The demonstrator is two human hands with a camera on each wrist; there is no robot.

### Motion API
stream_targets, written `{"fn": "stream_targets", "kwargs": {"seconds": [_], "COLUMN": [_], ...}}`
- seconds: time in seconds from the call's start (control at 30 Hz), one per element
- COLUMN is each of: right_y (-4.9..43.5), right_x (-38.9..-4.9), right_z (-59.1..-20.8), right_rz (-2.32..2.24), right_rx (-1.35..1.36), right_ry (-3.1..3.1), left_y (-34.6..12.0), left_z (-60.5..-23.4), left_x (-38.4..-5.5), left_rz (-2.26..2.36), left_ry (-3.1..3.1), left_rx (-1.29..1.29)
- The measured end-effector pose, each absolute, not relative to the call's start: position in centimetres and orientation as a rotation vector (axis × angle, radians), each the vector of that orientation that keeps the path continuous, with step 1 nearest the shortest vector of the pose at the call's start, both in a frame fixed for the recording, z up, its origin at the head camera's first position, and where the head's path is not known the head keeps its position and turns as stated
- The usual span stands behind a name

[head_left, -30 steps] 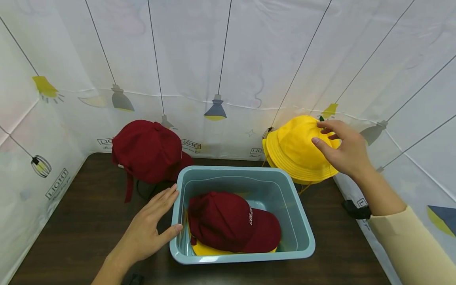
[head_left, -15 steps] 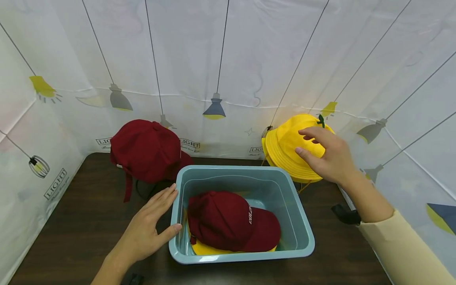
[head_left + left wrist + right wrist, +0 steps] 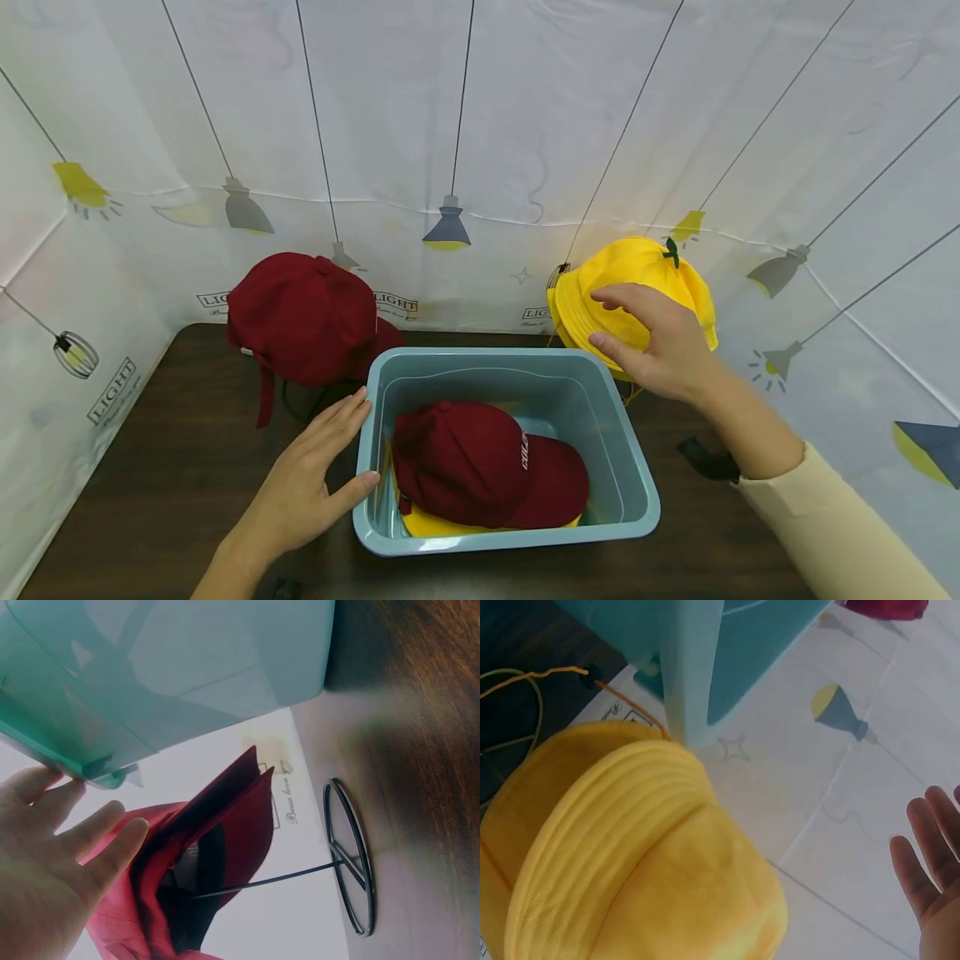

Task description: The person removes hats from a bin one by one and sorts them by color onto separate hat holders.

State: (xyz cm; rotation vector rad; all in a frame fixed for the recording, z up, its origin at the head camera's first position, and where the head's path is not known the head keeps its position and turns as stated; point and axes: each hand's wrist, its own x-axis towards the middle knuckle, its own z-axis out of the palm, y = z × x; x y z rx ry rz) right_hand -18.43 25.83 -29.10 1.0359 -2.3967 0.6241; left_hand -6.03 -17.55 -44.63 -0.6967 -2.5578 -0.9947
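A blue plastic bin [image 3: 645,500] holds a dark red baseball cap [image 3: 465,467] with white lettering, lying over something yellow [image 3: 442,525]. My left hand [image 3: 307,483] rests its fingertips and thumb on the bin's left rim, fingers extended. Behind it, a second red cap [image 3: 303,321] sits on a black wire stand [image 3: 352,859], seen in the left wrist view. At the back right is a yellow bucket hat [image 3: 637,258] with a green sprout on top. My right hand [image 3: 660,346] hovers in front of this hat, fingers loosely bent, holding nothing; the right wrist view shows it apart from the hat.
Everything stands on a dark wooden table [image 3: 165,483]. A white printed cloth [image 3: 405,108] with lamp drawings encloses the back and sides. Under the yellow hat, part of a thin wire stand [image 3: 532,712] shows, with an orange cord [image 3: 547,673] near it.
My right hand has moved from the yellow hat's right side leftward and toward the bin, uncovering the green sprout. The left hand stays on the rim. The hats remain in place.
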Motion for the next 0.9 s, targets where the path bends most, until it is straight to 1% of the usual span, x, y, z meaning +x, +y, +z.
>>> {"fn": "stream_targets", "kwargs": {"seconds": [0.2,0.57,0.9], "right_y": [24.7,23.0,21.3], "right_x": [-17.6,-17.1,-16.4], "right_z": [-29.4,-30.3,-30.0], "right_rz": [0.590,0.524,0.518], "right_rx": [1.102,1.311,1.341], "right_ry": [-2.426,-2.457,-2.643], "left_y": [-17.6,-17.5,-17.6], "left_z": [-44.7,-44.7,-44.5], "left_x": [-6.0,-5.9,-5.9], "left_rz": [-0.991,-0.984,-0.993], "left_ry": [-2.563,-2.559,-2.552], "left_rx": [-0.694,-0.700,-0.702]}}
